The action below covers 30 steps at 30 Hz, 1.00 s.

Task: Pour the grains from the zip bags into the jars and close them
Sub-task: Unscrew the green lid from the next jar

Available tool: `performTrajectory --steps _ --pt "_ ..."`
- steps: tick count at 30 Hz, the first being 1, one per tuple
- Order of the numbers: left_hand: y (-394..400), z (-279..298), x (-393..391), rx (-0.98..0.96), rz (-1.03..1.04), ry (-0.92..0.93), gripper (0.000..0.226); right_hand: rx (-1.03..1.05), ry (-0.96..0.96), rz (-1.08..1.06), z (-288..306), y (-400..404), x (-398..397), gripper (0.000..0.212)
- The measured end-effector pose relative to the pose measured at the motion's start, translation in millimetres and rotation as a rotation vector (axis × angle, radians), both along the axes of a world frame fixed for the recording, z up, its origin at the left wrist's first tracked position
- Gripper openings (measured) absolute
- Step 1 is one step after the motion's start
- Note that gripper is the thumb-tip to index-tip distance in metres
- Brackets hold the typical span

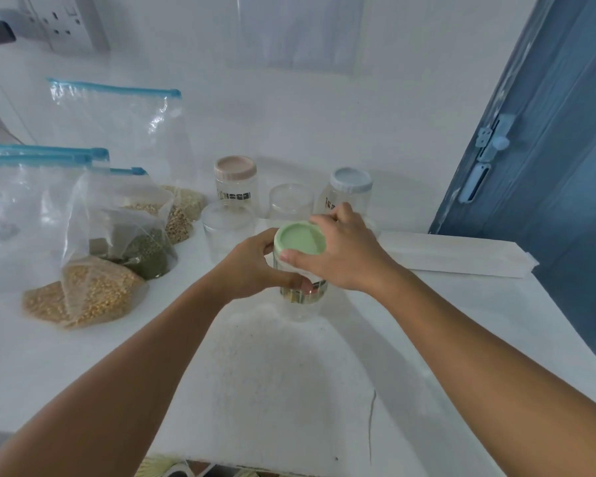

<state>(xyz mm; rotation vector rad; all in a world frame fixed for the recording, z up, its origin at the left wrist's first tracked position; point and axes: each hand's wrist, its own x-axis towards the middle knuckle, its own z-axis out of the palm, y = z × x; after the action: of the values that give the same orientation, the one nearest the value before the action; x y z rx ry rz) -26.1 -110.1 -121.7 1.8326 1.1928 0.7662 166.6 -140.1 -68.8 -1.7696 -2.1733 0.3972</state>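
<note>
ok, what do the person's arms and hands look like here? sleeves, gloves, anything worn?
Both forearms are bare up to the frame edge: no sleeves in view. The left hand and right hand are bare too, with no gloves, and no rings, watch or bands show. Fingers have short, plain nails.

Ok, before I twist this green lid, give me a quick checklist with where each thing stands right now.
1. Left hand grips the jar body: ok.
2. Right hand fingers curl round the green lid: ok.
3. Jar standing upright on the counter: ok.
4. Jar empty and ready for grain: looks empty, cannot tell for sure.
5. Zip bags of grain, such as the yellow grain bag, within sight on the left: ok.
6. Lid loose or tight: cannot tell.
</note>
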Motion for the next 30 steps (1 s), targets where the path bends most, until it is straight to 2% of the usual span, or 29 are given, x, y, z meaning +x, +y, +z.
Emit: performTrajectory --steps 2,6,11,13,16,19,23,26,28,30 --pt "0.7 3.9 -5.9 -0.014 -0.039 0.026 0.081 -0.101 0.036 0.074 7.4 0.2 0.8 0.084" --pt "5.6 14.5 -28.0 -0.012 -0.09 0.078 0.084 -0.203 -0.006 0.163 18.1 3.3 -5.6 0.09" --pt "16.2 14.9 -58.1 0.009 -0.121 0.09 0.082 -0.074 -0.11 0.046 13.3 11.4 -45.6 0.1" --pt "19.8 8.3 -62.3 -0.009 -0.121 0.062 0.083 -0.047 -0.138 0.059 17.4 13.8 -54.0 0.094" --pt "25.2 -3.1 -63.4 -0.042 -0.138 -0.01 0.085 -0.237 -0.098 0.143 32.5 14.1 -47.8 0.092" --pt "31.0 -9.8 -65.7 -0.042 -0.175 -0.053 0.088 -0.349 -0.107 0.058 39.6 12.5 -49.4 0.1" --pt "37.3 -13.9 -68.1 -0.055 -0.215 -0.069 0.085 -0.158 -0.341 -0.103 33.1 14.0 -74.0 0.107" --pt "36.8 -14.6 -67.7 -0.053 -0.215 -0.085 0.086 -0.164 -0.288 -0.028 34.3 13.9 -77.3 0.094" --pt "36.1 -16.2 -67.7 -0.051 -0.205 -0.078 0.088 -0.285 -0.26 0.046 39.0 12.3 -74.9 0.107" --pt "36.4 -16.6 -68.5 -0.071 -0.2 -0.076 0.09 -0.312 -0.277 0.028 39.3 11.2 -76.6 0.114"
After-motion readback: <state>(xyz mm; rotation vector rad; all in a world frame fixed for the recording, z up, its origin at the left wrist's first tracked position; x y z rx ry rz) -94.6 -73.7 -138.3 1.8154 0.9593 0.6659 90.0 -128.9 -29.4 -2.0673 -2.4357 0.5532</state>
